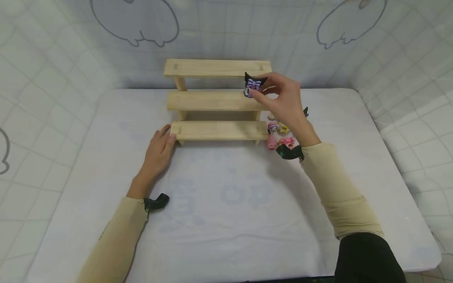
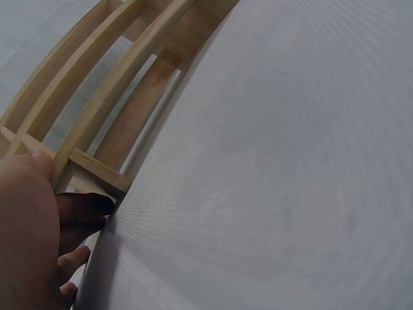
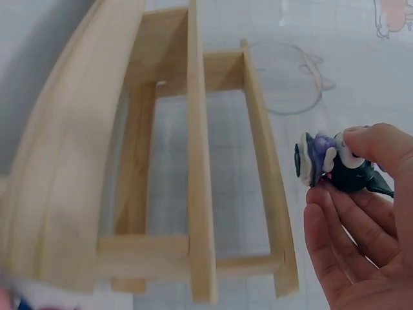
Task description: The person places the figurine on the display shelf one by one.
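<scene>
Three wooden steps make up the little shelf [image 1: 216, 100] that stands at the back of the white table [image 1: 226, 220]. The right hand [image 1: 283, 100] pinches a small black and purple toy figure [image 1: 252, 85] between its thumb and fingertips, and holds it in the air just over the right end of the middle step. In the right wrist view the figure [image 3: 332, 161] shows up close, but the thumb covers part of it, so its face is hard to make out. The left hand [image 1: 160, 149] lies flat and relaxed on the table, and its fingertips touch the left end of the lowest step. In the left wrist view only the edge of that hand [image 2: 32, 239] shows, and it is cut off by the side of the picture. A small pile of more toy figures [image 1: 279, 135] lies on the table just beside the right end of the shelf. The right wrist and arm stand in front of that pile, so some of the toys are hidden and cannot be counted. They look pink, yellow and black. Both arms wear long tan sleeves [image 1: 336, 188]. A white sheet with grey cartoon drawings [image 1: 136, 23] stands up behind the table.
</scene>
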A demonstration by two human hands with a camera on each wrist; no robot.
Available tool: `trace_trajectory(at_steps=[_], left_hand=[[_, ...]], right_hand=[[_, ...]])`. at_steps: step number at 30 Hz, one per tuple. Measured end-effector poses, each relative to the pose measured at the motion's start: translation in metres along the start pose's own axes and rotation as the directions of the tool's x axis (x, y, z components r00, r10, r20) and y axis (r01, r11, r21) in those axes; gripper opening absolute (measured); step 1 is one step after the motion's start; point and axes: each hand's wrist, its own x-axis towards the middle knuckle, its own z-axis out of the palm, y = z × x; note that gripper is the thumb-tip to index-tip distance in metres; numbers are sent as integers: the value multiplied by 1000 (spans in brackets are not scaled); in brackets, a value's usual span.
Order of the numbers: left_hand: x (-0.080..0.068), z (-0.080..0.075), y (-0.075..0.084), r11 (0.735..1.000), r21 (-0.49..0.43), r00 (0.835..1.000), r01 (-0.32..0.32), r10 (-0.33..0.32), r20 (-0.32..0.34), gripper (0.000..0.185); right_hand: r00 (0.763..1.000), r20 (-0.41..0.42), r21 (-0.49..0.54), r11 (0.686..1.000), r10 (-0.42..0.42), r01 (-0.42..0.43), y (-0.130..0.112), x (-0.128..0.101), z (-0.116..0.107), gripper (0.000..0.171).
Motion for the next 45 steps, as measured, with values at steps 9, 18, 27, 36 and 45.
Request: trace_trajectory(at_steps=[9,18,27,36,45], left_hand=[[0,1,0,1000,12,1000,18,-18,8,66],[-2,-5,0,1000,12,1000,26,-26,9,63],[-4,-5,3,1000,-2,999,30,-30,12,61],[-8,-5,-3,1000,-7,1000,23,-23,5,59],[-9,1,-6,1000,-16,1000,7,-7,3,56]], right_hand=[[998,70,-14,1000,11,-10,12,37,30,32],[984,172,-57,998,50,-41,2,72,64,36],[972,224,-74,996,71,-55,-3,93,92,39],[966,250,-58,997,62,-49,-7,108,123,38],[956,283,-88,995,78,-55,-7,113,143,38]])
